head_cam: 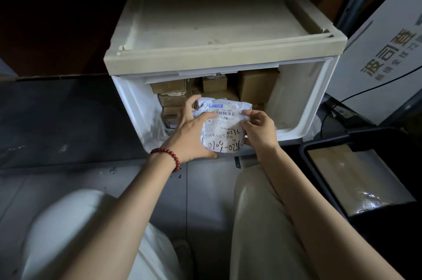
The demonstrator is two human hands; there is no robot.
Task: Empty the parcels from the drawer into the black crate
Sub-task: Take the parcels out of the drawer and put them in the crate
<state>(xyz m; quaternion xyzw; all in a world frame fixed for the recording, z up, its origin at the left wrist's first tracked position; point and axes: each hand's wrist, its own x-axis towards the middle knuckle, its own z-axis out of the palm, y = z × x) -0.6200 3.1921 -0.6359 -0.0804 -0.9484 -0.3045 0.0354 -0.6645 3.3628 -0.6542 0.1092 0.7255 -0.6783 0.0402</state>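
Nearest the lens, pale-trousered knees [255,200] are seen under two outstretched forearms [127,202]. The white parcel [225,124] is gripped at its left edge by the curled fingers [191,104] of the left hand [194,133] and pinched at its right edge by the right hand [260,129], at the mouth of the drawer [296,101]. Brown boxes [255,84] are stacked beyond the fingertips. The black crate [306,149] is set to the right of the right hand, the nearer one.
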